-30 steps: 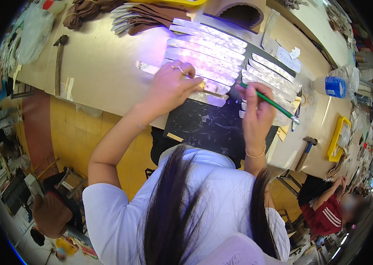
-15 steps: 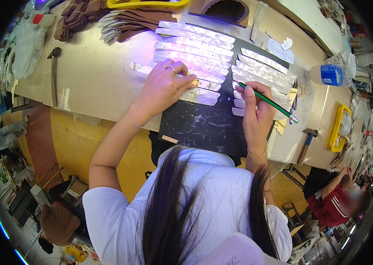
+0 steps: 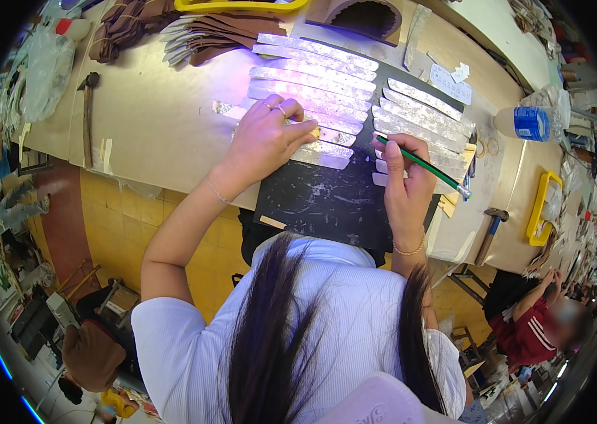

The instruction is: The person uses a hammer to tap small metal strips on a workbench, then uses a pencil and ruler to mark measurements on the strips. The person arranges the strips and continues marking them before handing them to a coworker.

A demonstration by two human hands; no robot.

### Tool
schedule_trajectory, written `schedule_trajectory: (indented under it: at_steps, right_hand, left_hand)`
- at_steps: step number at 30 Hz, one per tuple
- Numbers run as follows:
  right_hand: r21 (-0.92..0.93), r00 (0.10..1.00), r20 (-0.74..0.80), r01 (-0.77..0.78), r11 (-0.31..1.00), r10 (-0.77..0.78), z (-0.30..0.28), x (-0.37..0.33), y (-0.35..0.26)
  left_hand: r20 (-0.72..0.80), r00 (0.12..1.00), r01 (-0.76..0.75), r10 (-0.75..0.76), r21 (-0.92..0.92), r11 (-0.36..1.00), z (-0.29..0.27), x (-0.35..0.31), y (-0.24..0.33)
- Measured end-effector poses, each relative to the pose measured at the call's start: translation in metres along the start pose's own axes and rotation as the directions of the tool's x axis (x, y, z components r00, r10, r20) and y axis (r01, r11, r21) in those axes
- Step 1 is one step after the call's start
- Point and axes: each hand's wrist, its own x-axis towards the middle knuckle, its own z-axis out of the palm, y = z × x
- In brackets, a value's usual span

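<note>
My left hand (image 3: 263, 141) rests over the left column of pale, mottled strips (image 3: 312, 81), fingers bent and pinched together. At its fingertips shows a small yellow piece (image 3: 315, 133), mostly covered by the fingers. In my right hand (image 3: 408, 177) is a green pencil (image 3: 431, 168), its point toward the left end of the right column of strips (image 3: 422, 120) and its eraser end to the lower right. Both columns lie in rows on a black board (image 3: 319, 205). Some strips are hidden under my hands.
A hammer (image 3: 87, 106) lies at the left, another hammer (image 3: 492, 233) at the right. Brown strip bundles (image 3: 221, 39) and a yellow tray (image 3: 242, 6) are at the back. A blue-labelled jar (image 3: 530, 123) stands at the right. A person in red (image 3: 531, 328) sits at lower right.
My right hand has shifted slightly left, and the pencil has moved with it toward the strip ends. My left hand stays almost in place.
</note>
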Motion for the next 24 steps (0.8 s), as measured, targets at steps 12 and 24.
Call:
schedule_trajectory:
  at_steps: [12, 24]
  right_hand:
    - [-0.057, 0.988, 0.155, 0.023, 0.998, -0.014, 0.025, 0.009, -0.009]
    - [-0.217, 0.975, 0.217, 0.104, 0.971, -0.056, 0.046, 0.014, -0.007]
  left_hand:
    - [-0.012, 0.999, -0.03, 0.03, 0.012, 0.999, 0.002, 0.001, -0.003]
    - [-0.004, 0.998, -0.055, 0.055, 0.04, 0.998, 0.004, 0.002, -0.004]
